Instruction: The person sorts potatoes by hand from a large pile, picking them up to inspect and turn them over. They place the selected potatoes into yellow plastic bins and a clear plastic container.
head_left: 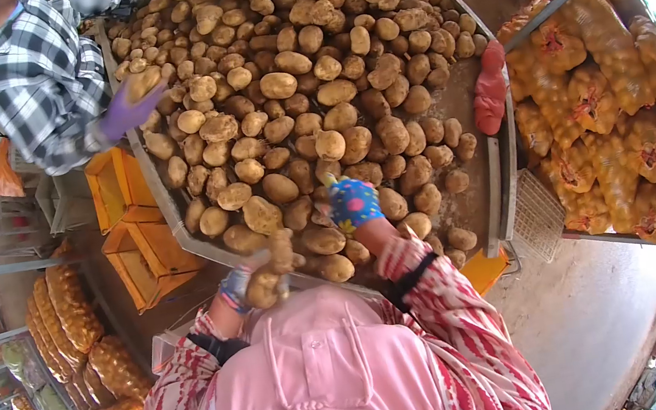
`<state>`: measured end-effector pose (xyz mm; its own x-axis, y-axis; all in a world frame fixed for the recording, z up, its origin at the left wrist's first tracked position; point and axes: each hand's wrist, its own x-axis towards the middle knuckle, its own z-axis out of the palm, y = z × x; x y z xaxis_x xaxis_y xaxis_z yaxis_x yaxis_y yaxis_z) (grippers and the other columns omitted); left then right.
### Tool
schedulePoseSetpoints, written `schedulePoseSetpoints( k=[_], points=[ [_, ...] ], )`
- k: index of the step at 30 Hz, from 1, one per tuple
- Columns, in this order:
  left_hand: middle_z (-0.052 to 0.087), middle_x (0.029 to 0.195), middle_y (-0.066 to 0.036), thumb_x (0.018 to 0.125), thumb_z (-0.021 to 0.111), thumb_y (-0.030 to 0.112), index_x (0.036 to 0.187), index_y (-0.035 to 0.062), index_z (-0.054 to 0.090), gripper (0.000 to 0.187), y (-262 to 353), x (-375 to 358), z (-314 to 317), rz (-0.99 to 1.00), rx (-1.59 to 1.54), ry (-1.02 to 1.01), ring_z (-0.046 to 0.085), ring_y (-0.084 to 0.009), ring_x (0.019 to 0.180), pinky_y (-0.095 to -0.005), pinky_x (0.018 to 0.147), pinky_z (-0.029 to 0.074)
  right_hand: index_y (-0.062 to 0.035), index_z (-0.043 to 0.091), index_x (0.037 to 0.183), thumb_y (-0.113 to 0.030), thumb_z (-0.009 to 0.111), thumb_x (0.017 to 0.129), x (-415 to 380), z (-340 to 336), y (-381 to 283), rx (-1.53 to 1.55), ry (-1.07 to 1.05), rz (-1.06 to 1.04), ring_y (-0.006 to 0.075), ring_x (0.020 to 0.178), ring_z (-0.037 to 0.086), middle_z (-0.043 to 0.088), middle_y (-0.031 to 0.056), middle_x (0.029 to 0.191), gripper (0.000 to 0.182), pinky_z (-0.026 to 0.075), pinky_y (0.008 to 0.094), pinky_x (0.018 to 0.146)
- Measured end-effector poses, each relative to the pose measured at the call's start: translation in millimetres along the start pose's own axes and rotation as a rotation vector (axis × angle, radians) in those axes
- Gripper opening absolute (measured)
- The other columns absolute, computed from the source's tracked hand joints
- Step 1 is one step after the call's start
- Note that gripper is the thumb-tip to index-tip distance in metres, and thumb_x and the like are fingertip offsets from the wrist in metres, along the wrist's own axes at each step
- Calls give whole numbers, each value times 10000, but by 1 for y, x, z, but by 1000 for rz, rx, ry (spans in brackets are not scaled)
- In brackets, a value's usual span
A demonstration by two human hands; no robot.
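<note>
A large heap of brown, soil-dusted potatoes (279, 86) covers the metal-edged table in front of me. My left hand (237, 290), in a patterned glove, is closed around knobbly potatoes (262, 289) at the table's near edge, close to my body. Its fingers are partly hidden behind them. My right hand (355, 202), in a blue glove with coloured dots, reaches over the near part of the heap. Its fingers stretch forward and down among the potatoes, and I see nothing gripped in them.
Across the left side a person in a checked shirt reaches a purple-gloved hand (131, 109) to the heap. Orange crates (150, 263) stand lower left. A red cloth-like item (490, 89) lies on the right rim. Filled net sacks (588, 112) are stacked at right, beside a white basket (537, 215).
</note>
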<state>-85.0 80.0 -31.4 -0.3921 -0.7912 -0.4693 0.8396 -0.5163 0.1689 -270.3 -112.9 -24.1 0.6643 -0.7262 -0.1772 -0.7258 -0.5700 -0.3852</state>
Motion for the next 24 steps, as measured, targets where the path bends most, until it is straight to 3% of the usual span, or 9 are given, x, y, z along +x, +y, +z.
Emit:
schedulePoseSetpoints(
  k=[3, 5, 6, 9, 14, 19, 21, 22, 24],
  points=[
    [567, 1248, -186, 960, 463, 417, 1358, 114, 461, 500, -1, -9, -3, 184, -49, -52, 655, -305, 773, -451, 697, 544, -49, 589, 1073, -396, 681, 803, 16, 17, 8, -51, -65, -5, 363, 889, 647, 655, 161, 958, 449, 503, 453, 733],
    [523, 1318, -185, 969, 431, 439, 1361, 119, 469, 507, -2, -11, 1, 352, -250, 93, 613, -346, 1022, -536, 788, 535, -69, 595, 1129, -381, 701, 786, 7, 22, 22, 468, 116, 269, 358, 889, 650, 658, 171, 968, 475, 513, 447, 757],
    [465, 1385, -186, 969, 413, 466, 1359, 121, 483, 526, -2, -6, -1, 337, -399, -124, 429, -398, 1278, -651, 915, 444, -108, 564, 1175, -357, 690, 783, -2, 12, 12, 448, 156, 314, 321, 927, 645, 654, 136, 1043, 482, 507, 434, 793],
    [415, 1429, -188, 967, 402, 487, 1349, 123, 507, 538, -8, 2, -5, 308, -480, -182, 278, -423, 1373, -698, 997, 336, -134, 582, 1227, -391, 714, 763, -23, 23, -3, 120, 109, 91, 337, 939, 641, 631, 174, 1094, 547, 508, 442, 803],
    [348, 1475, -207, 926, 406, 573, 1338, 140, 531, 610, -13, 12, -16, 311, -401, -173, 242, -414, 1395, -697, 1051, 241, -87, 590, 1142, -480, 668, 786, 8, 18, -4, 73, -196, 122, 346, 913, 643, 651, 175, 1041, 536, 511, 445, 784],
    [319, 1486, -205, 890, 382, 633, 1390, 204, 463, 664, -12, 17, -5, 375, -218, -188, 252, -436, 1383, -693, 1070, 205, -42, 583, 1156, -430, 668, 803, -11, 4, -11, 323, -63, 231, 377, 882, 643, 671, 178, 992, 532, 521, 441, 748],
    [297, 1493, -222, 896, 467, 577, 1400, 100, 420, 695, -10, 18, 7, 314, -361, -78, 243, -454, 1380, -699, 1062, 220, -53, 590, 1158, -357, 673, 809, -34, 14, -20, 812, 72, -20, 372, 855, 642, 675, 170, 957, 470, 524, 432, 735],
    [297, 1493, -222, 896, 467, 577, 1400, 100, 420, 695, -10, 19, 6, 305, -361, -74, 243, -454, 1380, -699, 1062, 220, -53, 590, 1158, -357, 673, 809, -38, 9, -19, 816, 73, -10, 372, 855, 642, 675, 170, 957, 470, 524, 432, 735],
    [372, 1446, -196, 887, 467, 581, 1388, 121, 440, 681, -12, 23, -4, 255, -379, -131, 284, -434, 1364, -690, 1054, 241, -100, 640, 1072, -348, 701, 778, -46, -15, -13, 298, 205, -135, 344, 834, 656, 680, 140, 868, 390, 517, 425, 732]
  ],
)
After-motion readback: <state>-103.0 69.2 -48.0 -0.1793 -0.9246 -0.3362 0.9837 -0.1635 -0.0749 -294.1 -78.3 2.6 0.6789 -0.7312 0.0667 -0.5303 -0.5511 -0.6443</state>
